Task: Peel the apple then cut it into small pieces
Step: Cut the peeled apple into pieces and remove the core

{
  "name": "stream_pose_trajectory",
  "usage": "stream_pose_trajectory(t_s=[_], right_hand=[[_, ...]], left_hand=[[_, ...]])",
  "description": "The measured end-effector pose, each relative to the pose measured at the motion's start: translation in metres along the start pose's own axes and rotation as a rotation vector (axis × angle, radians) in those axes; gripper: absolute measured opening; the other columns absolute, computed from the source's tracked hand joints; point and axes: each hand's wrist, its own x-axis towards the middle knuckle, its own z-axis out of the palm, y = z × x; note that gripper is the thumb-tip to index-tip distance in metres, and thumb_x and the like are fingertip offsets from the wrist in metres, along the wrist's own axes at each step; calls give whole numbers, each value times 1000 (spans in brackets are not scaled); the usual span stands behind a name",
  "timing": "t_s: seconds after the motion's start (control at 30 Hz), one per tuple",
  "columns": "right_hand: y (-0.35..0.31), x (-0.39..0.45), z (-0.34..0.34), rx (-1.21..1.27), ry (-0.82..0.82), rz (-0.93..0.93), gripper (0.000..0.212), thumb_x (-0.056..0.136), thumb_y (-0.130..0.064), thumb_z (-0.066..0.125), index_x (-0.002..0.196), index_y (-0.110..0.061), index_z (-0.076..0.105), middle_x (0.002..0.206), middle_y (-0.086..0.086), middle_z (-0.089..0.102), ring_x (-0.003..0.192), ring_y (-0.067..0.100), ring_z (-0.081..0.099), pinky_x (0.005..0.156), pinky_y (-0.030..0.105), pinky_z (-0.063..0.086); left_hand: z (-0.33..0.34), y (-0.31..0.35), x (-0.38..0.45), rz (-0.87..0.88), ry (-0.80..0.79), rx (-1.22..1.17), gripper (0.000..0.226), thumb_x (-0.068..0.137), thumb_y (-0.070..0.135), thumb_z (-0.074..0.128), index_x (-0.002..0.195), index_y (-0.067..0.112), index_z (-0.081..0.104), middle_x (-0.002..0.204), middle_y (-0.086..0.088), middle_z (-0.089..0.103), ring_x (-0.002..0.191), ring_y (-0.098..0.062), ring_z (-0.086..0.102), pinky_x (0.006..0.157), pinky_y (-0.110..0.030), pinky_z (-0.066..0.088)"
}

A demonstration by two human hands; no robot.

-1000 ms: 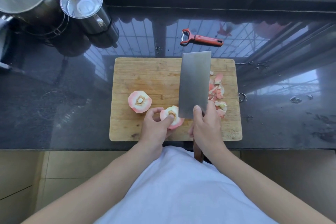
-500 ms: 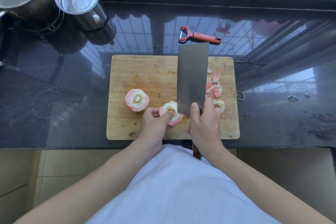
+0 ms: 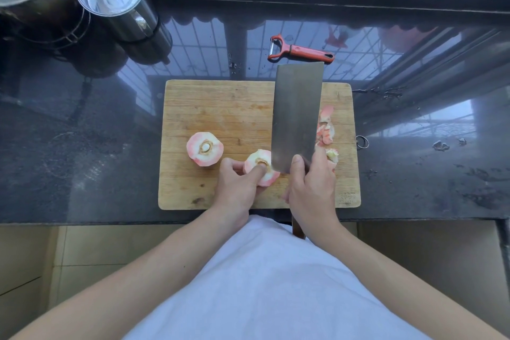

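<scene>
Cleaver (image 3: 296, 116) has shifted left, edge now against near half (image 3: 262, 170) on board (image 3: 220, 107). Left hand (image 3: 237, 185) pinches it; right hand (image 3: 311, 188) grips cleaver. Cut imminent.

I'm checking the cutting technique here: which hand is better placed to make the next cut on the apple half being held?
The right hand. It already grips the cleaver, whose blade stands right beside the near apple half, while the left hand holds that half steady on the cutting board.
</scene>
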Motion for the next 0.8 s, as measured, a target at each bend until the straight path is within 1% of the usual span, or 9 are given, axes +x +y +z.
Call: stream_pose_trajectory(t_s=[0.13, 0.3, 0.43, 0.5, 0.57, 0.6, 0.63, 0.73, 0.8], right_hand=[[2, -3, -2, -18, 8, -12, 20, 101, -28, 41, 82, -30, 35, 71, 14, 53, 63, 40, 58, 58, 54, 49], [1, -5, -2, -50, 11, -45, 20, 103, -23, 44, 84, -27, 38, 71, 3, 50, 64, 34, 57, 58, 53, 48], [4, -4, -4, -64, -28, -68, 16, 102, -29, 43, 87, -22, 40, 72, 7, 51, 62, 35, 57, 53, 53, 48], [6, -3, -5, -82, -43, -94, 18, 102, -27, 44, 88, -17, 41, 69, 9, 52, 58, 34, 56, 51, 53, 47], [6, -1, -6, -92, -59, -107, 17, 102, -22, 47, 89, -14, 42, 67, 8, 52, 57, 31, 55, 50, 53, 46], [6, -1, -7, -96, -67, -111, 16, 102, -21, 47, 89, -14, 43, 67, 8, 52, 57, 31, 55, 50, 54, 46], [6, -1, -7, -94, -71, -115, 16, 102, -21, 47, 88, -16, 42, 67, 8, 53, 57, 31, 55, 51, 54, 46], [1, -1, -11, -86, -56, -114, 21, 102, -20, 48, 84, -25, 39, 64, 6, 51, 56, 31, 55, 53, 51, 45], [-2, -2, -12, -84, -64, -124, 18, 102, -21, 47, 86, -21, 40, 64, 8, 52, 57, 31, 54, 54, 51, 45]], left_hand=[[0, 3, -4, 6, -26, 9, 29, 88, 7, 77, 101, 8, 51, 116, -16, 63, 108, -29, 72, 90, -47, 62], [0, 8, -9, 14, -58, 17, 27, 88, 1, 75, 96, 7, 50, 115, -19, 61, 103, -32, 74, 89, -46, 63], [-3, 13, -11, 19, -91, 33, 26, 90, -1, 74, 96, 6, 50, 116, -20, 61, 100, -35, 75, 86, -44, 63], [-5, 15, -12, 35, -106, 65, 26, 89, -1, 74, 96, 7, 50, 112, -19, 64, 92, -28, 75, 76, -32, 63], [-7, 17, -13, 66, -104, 141, 27, 87, 0, 76, 98, 6, 52, 104, -15, 66, 80, -16, 69, 61, -17, 55], [-8, 18, -12, 80, -100, 175, 27, 87, 2, 77, 99, 6, 53, 103, -15, 67, 78, -14, 66, 59, -16, 54], [-10, 18, -10, 94, -102, 207, 28, 86, 3, 78, 99, 6, 54, 104, -16, 68, 79, -15, 66, 62, -20, 56], [-13, 24, -8, 129, -127, 259, 27, 85, 8, 81, 98, 10, 58, 110, -17, 69, 87, -20, 67, 83, -43, 62], [-14, 28, -6, 157, -125, 310, 27, 84, 9, 82, 98, 10, 59, 108, -12, 69, 92, -24, 69, 88, -50, 62]])
